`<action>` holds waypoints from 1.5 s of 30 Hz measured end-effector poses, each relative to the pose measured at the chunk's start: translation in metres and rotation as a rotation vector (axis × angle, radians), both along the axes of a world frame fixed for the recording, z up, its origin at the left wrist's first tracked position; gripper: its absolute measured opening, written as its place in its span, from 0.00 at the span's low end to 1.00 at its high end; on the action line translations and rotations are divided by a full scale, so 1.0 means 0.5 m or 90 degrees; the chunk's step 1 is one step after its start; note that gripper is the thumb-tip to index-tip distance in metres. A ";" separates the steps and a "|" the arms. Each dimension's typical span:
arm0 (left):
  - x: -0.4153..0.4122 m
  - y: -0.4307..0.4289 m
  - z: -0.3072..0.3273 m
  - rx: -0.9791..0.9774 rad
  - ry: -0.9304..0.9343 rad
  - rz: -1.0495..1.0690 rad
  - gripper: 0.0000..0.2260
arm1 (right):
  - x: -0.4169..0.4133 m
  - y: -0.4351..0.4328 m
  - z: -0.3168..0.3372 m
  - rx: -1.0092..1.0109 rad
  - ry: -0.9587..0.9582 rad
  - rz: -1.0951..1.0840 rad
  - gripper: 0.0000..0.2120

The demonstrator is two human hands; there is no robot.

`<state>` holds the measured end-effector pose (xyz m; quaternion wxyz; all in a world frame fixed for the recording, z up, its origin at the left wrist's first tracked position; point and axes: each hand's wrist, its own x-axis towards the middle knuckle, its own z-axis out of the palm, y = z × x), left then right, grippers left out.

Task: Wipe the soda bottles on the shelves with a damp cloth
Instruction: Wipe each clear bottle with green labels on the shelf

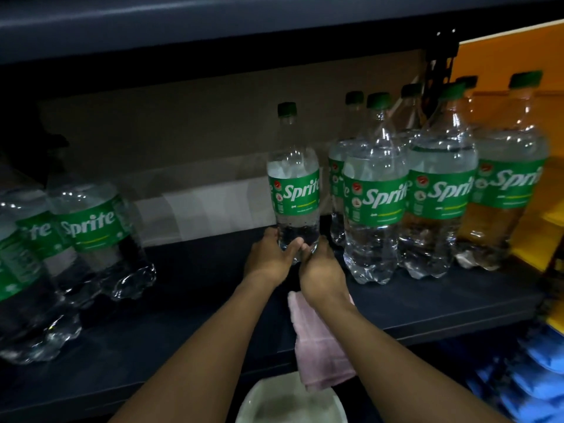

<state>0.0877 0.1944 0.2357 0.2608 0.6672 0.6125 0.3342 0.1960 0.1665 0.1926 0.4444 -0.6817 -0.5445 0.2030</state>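
While both of my hands close round the bottom of one Sprite bottle [293, 190], it stands upright over the dark shelf [183, 300], in the open stretch between two sets of bottles; my fingers hide its base, so I cannot tell whether it rests on the shelf. My left hand [268, 259] curls round its lower left side and my right hand [320, 270] round its lower right side, the thumbs almost meeting on the near face. A pink cloth [317, 340] lies under my right wrist and hangs over the shelf's near edge; I cannot tell whether that hand also pinches it. Just to the right stands the right group [375, 209] of green-capped Sprite bottles, close together, and well to the left is the left group [88, 233]. Near me, below the cloth, sits a white bowl [290, 401].
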 end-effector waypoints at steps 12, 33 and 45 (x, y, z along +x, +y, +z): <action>0.018 0.025 0.001 -0.010 0.012 -0.030 0.21 | -0.001 0.009 -0.008 0.010 -0.008 -0.040 0.24; -0.098 -0.080 -0.010 0.018 -0.086 0.023 0.17 | -0.071 -0.077 0.064 0.049 -0.102 0.020 0.20; -0.463 -0.181 -0.049 0.158 -0.138 0.335 0.14 | -0.397 -0.041 0.071 -0.032 0.066 0.331 0.10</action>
